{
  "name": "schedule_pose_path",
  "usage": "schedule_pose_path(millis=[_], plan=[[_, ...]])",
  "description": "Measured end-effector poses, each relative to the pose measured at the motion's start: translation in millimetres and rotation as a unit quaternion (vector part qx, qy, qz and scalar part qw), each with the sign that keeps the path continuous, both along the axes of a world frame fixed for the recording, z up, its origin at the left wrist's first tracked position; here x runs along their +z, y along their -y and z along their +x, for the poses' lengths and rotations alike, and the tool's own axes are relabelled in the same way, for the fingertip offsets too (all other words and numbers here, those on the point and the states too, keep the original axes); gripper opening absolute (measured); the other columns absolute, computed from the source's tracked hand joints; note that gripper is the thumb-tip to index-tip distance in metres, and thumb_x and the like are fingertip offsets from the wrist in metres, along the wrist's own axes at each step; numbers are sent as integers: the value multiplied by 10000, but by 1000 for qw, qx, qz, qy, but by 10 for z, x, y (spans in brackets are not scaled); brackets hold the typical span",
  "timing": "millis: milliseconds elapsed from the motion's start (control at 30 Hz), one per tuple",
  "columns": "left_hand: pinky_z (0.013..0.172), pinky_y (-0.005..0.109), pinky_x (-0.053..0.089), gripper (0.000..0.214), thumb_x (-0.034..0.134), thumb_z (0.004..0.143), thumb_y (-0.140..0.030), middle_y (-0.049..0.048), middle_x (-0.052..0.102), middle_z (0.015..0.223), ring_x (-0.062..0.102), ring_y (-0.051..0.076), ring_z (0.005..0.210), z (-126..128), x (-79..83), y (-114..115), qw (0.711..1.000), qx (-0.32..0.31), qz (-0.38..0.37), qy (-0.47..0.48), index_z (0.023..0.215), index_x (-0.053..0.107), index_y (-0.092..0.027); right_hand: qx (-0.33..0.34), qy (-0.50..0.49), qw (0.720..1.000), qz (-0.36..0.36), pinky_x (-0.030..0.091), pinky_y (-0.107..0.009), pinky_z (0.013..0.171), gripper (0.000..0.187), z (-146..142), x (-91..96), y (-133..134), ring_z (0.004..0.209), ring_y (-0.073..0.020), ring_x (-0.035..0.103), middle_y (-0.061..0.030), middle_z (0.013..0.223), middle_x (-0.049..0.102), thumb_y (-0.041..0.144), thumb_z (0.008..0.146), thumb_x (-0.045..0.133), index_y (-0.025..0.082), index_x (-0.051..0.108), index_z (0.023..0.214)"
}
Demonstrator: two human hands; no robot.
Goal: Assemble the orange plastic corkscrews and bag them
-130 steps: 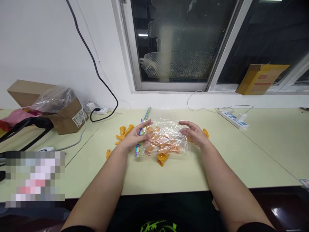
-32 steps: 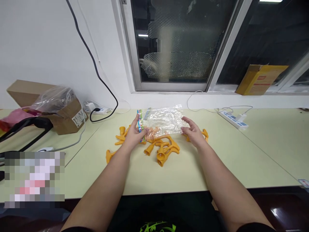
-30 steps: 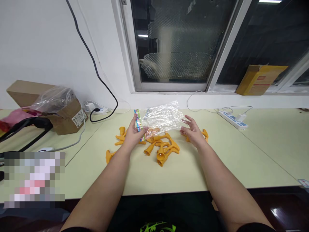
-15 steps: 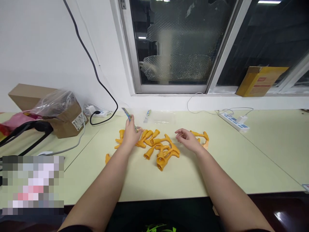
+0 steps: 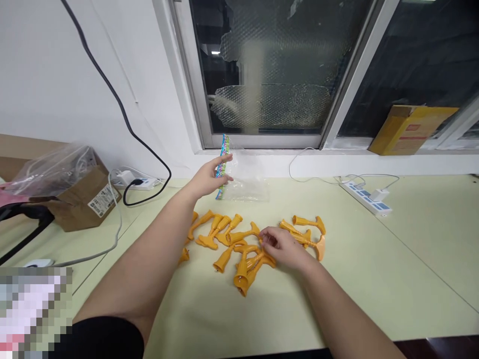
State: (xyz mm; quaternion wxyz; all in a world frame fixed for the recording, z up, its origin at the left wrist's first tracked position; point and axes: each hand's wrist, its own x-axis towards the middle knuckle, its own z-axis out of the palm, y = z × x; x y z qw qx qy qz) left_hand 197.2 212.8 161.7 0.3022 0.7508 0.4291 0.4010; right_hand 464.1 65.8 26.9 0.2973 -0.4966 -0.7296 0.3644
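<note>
My left hand (image 5: 211,175) reaches over the back of the table with thumb and finger spread apart. Right at its fingers stands a clear plastic bag (image 5: 245,179) with a printed blue and green strip along its edge; the strip shows between them. My right hand (image 5: 279,244) is half curled, thumb and forefinger apart, its fingertips by the end of a yellow T-handled plastic piece (image 5: 241,235). Whether they touch it I cannot tell. Several like pieces with flared ends lie heaped between my arms, some with metal showing in the flare. Others (image 5: 310,222) lie beyond my right hand.
A power strip (image 5: 364,197) with a white plug sits at the back right. On the left stand another power strip (image 5: 147,184), a black cable (image 5: 123,107) and an opened cardboard box (image 5: 84,199). A yellow carton (image 5: 409,129) leans on the window sill.
My left hand has moved right and back with the bag, and its fingers have spread. My right hand has come left to the yellow heap. The view has shifted slightly.
</note>
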Motion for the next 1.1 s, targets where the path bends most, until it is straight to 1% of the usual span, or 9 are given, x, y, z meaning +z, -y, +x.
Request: schedule_pose_path(millis=[67, 200, 267, 400, 633, 800, 900, 1000, 1100], plan=[[863, 368, 602, 797, 791, 704, -198, 100, 615, 1404, 702, 164, 813, -7, -105, -250, 998, 29, -53, 16, 1468, 568, -235, -5, 2, 1000, 1, 470, -295, 669, 197, -10, 15, 13, 752, -168, 607, -34, 931, 675, 283, 916, 622, 211, 678, 1090], [889, 371, 602, 746, 836, 623, -194, 142, 612, 1400, 718, 172, 827, 2, -448, -660, 986, 56, -145, 51, 1344, 653, -157, -10, 11, 1000, 14, 497, -310, 717, 220, -21, 40, 33, 799, -175, 620, -50, 1008, 669, 270, 905, 639, 221, 680, 1115], [888, 346, 596, 743, 811, 644, -191, 139, 645, 1357, 728, 176, 837, 10, -615, -792, 983, 80, -166, 13, 1365, 636, -147, -2, 23, 1000, 11, 498, -316, 726, 218, -27, 53, 46, 819, -182, 616, -53, 1008, 661, 272, 910, 634, 225, 682, 1117], [884, 333, 571, 735, 776, 662, -191, 102, 746, 1133, 734, 241, 916, -5, -848, -954, 968, 143, -158, -128, 1383, 637, -158, 11, 37, 999, -6, 496, -326, 741, 207, -40, 87, 68, 848, -192, 617, -58, 1029, 661, 285, 919, 626, 231, 679, 1112], [855, 333, 545, 785, 769, 666, -272, 110, 751, 1091, 724, 283, 970, -64, -1118, -1094, 940, 195, -169, -225, 1424, 599, -160, 15, 60, 998, -20, 487, -341, 730, 211, -39, 130, 78, 829, -197, 608, -51, 1046, 662, 313, 927, 616, 253, 669, 1123], [976, 383, 516, 812, 807, 647, -475, 159, 680, 1258, 674, 338, 1149, -45, -1196, -1107, 922, 204, -185, -274, 1380, 630, -175, 18, 58, 998, -22, 482, -332, 740, 233, -28, 114, 81, 850, -193, 606, -45, 1062, 651, 312, 927, 623, 268, 658, 1153], [1118, 441, 427, 1090, 823, 573, -654, 218, 451, 1530, 532, 411, 1359, -22, -1156, -1048, 914, 169, -171, -326, 1512, 509, -197, 20, 51, 998, -31, 478, -321, 732, 268, -26, 116, 85, 864, -187, 608, -43, 1118, 640, 309, 925, 627, 282, 647, 1191], [1151, 475, 389, 1283, 837, 492, -724, 204, 226, 1658, 434, 450, 1437, 10, -1109, -961, 898, 91, -156, -402, 1603, 361, -293, 23, 52, 998, -38, 479, -319, 741, 301, -26, 119, 88, 905, -193, 618, -43, 1171, 630, 298, 915, 633, 292, 641, 1216], [1122, 481, 407, 1161, 790, 560, -726, 191, 265, 1629, 481, 449, 1391, 72, -1104, -890, 881, 80, -144, -443, 1578, 407, -319, 26, 55, 997, -43, 483, -327, 768, 326, -25, 111, 92, 925, -197, 620, -43, 1200, 623, 297, 916, 628, 296, 631, 1242]])
